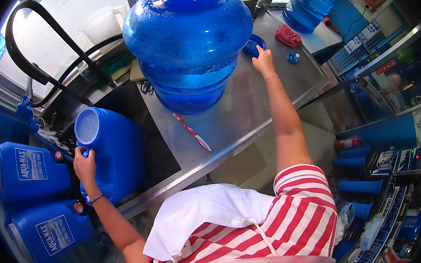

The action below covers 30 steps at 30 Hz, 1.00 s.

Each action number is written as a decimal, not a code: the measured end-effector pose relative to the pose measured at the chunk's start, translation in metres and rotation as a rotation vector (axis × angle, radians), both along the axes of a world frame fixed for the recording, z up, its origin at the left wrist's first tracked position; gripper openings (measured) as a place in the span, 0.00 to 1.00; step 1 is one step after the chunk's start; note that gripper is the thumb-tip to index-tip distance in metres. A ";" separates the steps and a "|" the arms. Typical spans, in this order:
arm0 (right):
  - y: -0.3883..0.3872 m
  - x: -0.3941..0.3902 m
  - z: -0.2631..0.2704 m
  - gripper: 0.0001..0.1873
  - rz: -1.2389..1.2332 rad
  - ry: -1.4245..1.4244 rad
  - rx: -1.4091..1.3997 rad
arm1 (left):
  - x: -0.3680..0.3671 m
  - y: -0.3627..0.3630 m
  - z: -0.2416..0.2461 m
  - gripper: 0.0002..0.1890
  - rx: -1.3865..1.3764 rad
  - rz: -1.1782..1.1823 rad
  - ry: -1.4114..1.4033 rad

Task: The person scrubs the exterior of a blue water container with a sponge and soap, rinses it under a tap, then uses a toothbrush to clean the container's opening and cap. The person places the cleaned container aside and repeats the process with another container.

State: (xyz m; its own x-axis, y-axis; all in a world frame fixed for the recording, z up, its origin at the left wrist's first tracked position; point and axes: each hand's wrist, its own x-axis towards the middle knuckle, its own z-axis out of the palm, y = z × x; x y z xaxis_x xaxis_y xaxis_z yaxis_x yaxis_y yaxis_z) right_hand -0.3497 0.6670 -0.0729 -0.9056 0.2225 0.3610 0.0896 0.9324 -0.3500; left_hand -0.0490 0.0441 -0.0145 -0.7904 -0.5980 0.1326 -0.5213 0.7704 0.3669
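My left hand (85,165) grips the spout or small neck at the corner of a blue plastic water container (121,146), which lies tilted in the dark sink with its wide round cap facing up. Water sprays beside it from a blue tap. With my right arm stretched out, my right hand (264,62) touches a round blue lid (254,45) with its fingertips; whether it grips the lid is unclear. Between my arms, a large translucent blue water bottle (192,54) stands on the steel counter (238,102). A red and white toothbrush (192,132) lies in front of it.
A red cloth (287,36) and a small blue cap (292,57) lie at the counter's right. Behind them stands another blue bottle (308,6). Two blue containers (33,165) sit left of the sink. A black hose (23,12) arches over the sink, near black scissors handles (147,87).
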 end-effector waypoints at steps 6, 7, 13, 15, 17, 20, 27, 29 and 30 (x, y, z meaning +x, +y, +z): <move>-0.067 0.111 0.004 0.10 0.493 -0.352 -0.029 | 0.007 0.006 0.005 0.19 -0.007 -0.023 0.060; -0.090 0.151 -0.001 0.12 0.624 -0.441 -0.098 | 0.008 0.006 0.006 0.19 -0.019 -0.017 0.057; -0.219 0.265 -0.043 0.30 0.743 -0.322 0.007 | 0.008 0.008 0.008 0.20 0.020 0.041 0.077; -0.239 0.261 -0.038 0.27 0.772 -0.264 -0.113 | 0.011 0.003 0.007 0.21 0.061 0.019 0.068; -0.261 0.257 -0.018 0.26 0.785 -0.267 -0.255 | 0.017 -0.005 0.008 0.20 0.111 -0.030 0.058; -0.318 0.263 0.032 0.25 1.027 -0.203 -0.343 | 0.020 -0.013 0.010 0.23 0.187 -0.098 0.058; -0.448 0.253 0.080 0.29 1.211 0.192 0.264 | 0.019 -0.025 0.000 0.28 0.243 -0.099 0.100; -0.455 0.250 0.074 0.28 1.157 0.025 0.419 | 0.024 -0.039 0.001 0.29 0.337 -0.028 0.069; -0.463 0.249 0.070 0.28 1.169 0.043 0.432 | 0.024 -0.041 0.001 0.29 0.308 -0.045 0.057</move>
